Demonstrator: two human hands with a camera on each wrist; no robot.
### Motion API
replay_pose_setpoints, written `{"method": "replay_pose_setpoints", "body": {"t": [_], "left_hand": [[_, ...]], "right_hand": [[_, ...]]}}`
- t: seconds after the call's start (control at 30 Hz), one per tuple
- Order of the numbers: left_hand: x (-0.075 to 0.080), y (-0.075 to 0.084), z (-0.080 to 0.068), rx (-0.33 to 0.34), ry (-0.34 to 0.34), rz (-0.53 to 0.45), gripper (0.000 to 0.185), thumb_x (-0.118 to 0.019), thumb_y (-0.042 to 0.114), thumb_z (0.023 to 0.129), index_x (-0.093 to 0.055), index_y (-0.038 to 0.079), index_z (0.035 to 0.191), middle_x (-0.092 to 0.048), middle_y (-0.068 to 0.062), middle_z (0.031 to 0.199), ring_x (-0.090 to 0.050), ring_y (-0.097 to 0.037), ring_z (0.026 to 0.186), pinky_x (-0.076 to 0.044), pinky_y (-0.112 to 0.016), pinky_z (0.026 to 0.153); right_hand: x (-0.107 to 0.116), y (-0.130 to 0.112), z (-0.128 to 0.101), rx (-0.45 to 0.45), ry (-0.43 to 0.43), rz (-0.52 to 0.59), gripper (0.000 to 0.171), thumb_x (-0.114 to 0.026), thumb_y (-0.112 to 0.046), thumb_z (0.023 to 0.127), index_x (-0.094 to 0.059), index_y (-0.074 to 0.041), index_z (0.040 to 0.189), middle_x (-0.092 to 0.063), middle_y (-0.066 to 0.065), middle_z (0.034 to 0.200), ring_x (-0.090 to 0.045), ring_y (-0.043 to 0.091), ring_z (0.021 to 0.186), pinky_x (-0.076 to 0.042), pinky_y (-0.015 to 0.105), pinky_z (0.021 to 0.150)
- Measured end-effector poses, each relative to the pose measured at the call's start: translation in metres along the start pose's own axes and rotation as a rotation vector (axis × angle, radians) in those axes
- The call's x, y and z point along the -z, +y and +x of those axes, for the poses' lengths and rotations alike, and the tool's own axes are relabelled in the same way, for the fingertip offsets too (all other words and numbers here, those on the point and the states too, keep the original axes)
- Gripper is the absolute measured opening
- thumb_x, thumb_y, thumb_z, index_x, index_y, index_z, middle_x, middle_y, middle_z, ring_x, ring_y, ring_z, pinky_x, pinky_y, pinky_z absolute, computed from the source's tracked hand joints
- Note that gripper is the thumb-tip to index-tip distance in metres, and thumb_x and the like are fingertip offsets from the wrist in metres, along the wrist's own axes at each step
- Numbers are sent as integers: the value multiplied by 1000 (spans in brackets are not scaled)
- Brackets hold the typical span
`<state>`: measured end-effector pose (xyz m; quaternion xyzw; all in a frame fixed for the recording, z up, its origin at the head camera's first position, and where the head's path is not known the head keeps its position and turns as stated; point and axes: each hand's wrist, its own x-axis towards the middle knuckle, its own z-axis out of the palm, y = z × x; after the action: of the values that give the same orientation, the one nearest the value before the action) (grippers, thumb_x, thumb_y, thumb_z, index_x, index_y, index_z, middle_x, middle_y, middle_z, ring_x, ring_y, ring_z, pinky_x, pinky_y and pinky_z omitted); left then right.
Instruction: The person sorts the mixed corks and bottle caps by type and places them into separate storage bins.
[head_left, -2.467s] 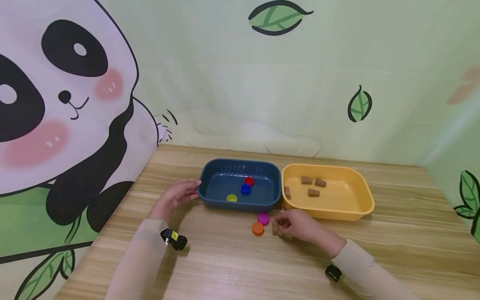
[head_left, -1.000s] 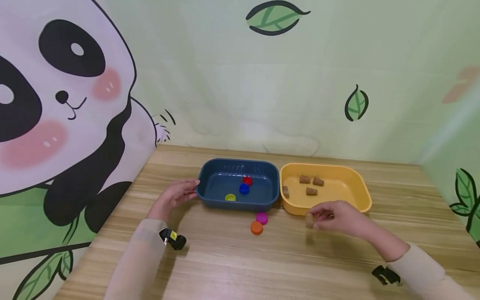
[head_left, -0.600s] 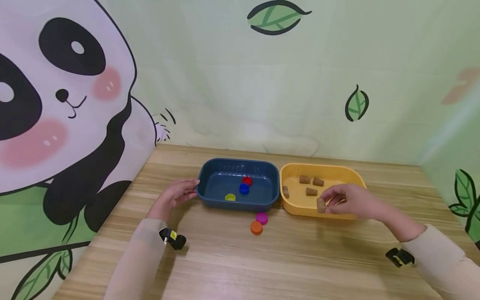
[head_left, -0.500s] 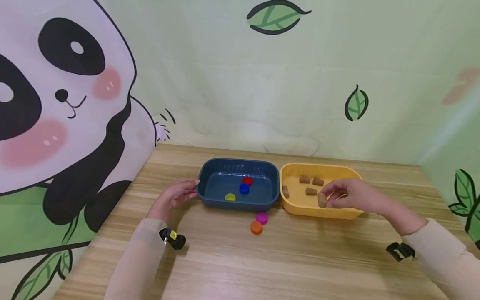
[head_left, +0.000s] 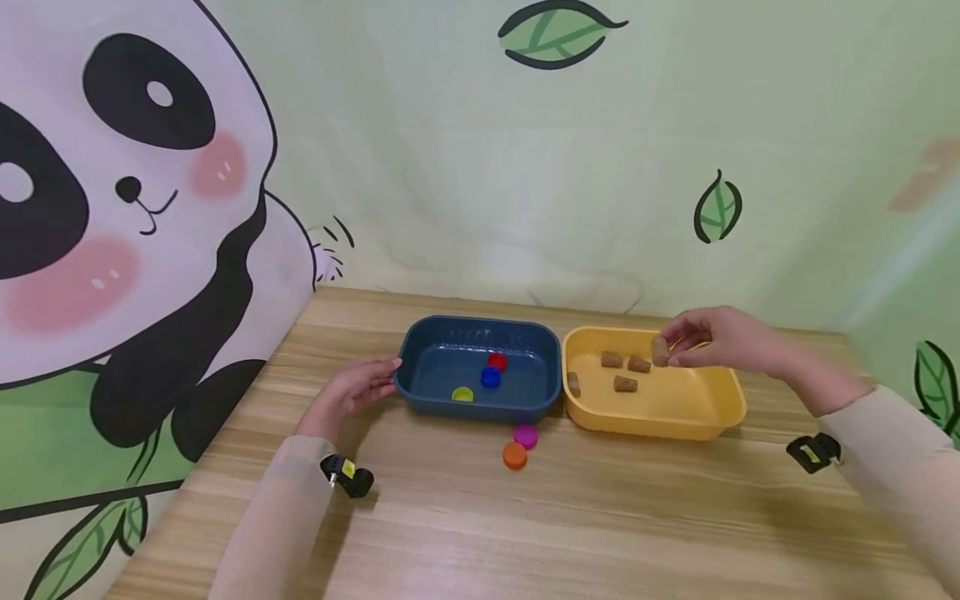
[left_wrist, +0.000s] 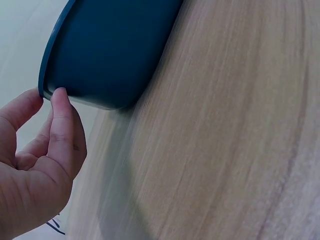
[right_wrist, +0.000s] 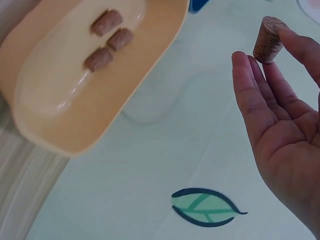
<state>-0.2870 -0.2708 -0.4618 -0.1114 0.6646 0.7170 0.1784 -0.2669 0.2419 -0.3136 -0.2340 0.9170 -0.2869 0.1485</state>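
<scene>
My right hand (head_left: 723, 340) pinches a cork stopper (head_left: 660, 351) between thumb and fingertips, above the back part of the yellow tray (head_left: 675, 427). The right wrist view shows the tapered cork (right_wrist: 269, 40) held upright at the fingertips. Several other corks (head_left: 626, 384) lie in the yellow tray. My left hand (head_left: 360, 385) pinches the left rim of the dark blue tray (head_left: 480, 412), thumb on one side of the rim and fingers on the other, as the left wrist view shows. Inside the blue tray lie a red cap (head_left: 497, 361), a blue cap (head_left: 490, 377) and a yellow cap (head_left: 462, 395).
In front of the blue tray, a magenta cap (head_left: 526, 436) and an orange cap (head_left: 514, 456) lie on the wooden table (head_left: 450, 533). The two trays stand side by side. Behind the table rises a pale green backdrop (head_left: 450, 167) with a painted panda and leaves.
My right hand has picked the cork up off the table, carried it right, then up and back over the yellow tray. The left hand stays at the blue tray's rim.
</scene>
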Motion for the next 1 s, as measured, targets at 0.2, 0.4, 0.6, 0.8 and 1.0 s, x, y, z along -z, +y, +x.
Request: {"method": "replay_pose_setpoints", "body": {"t": [0.2, 0.4, 0.6, 0.8, 1.0], "left_hand": [[0, 3, 1, 3, 4, -2, 44, -57, 14, 105, -49, -12, 140, -72, 6, 79, -70, -4, 74, -62, -17, 73], [-1, 3, 2, 6, 9, 9, 51, -56, 14, 106, -43, -13, 146, -72, 6, 79, -70, -4, 74, -62, -17, 74], [0, 0, 0, -9, -4, 17, 51, -59, 17, 105, -47, -13, 144, -72, 7, 81, -70, -4, 75, -62, -17, 77], [3, -1, -6, -40, -37, -8, 45, -69, 23, 99, -61, -10, 129, -73, 5, 83, -71, -5, 77, -63, -18, 76], [0, 0, -3, -5, 7, 13, 48, -58, 17, 105, -48, -13, 142, -72, 7, 80, -70, -4, 75, -62, -17, 77]], "right_hand": [[10, 11, 10, -35, -9, -57, 36, -70, -7, 94, -62, 12, 125, -73, 21, 112, -71, 27, 102, -61, 23, 80], [15, 25, 24, -72, -42, -92, 34, -70, -10, 94, -65, 10, 121, -74, 18, 110, -68, 20, 99, -58, 23, 82], [17, 38, 38, -97, -71, -118, 32, -70, -13, 94, -66, 9, 118, -73, 18, 108, -65, 19, 97, -59, 33, 86], [14, 47, 50, -103, -100, -99, 36, -70, -12, 95, -64, 11, 121, -72, 25, 113, -67, 25, 102, -61, 43, 92], [11, 51, 60, -137, -150, -138, 37, -70, -11, 92, -63, 12, 121, -70, 24, 112, -64, 25, 98, -61, 42, 89]]}}
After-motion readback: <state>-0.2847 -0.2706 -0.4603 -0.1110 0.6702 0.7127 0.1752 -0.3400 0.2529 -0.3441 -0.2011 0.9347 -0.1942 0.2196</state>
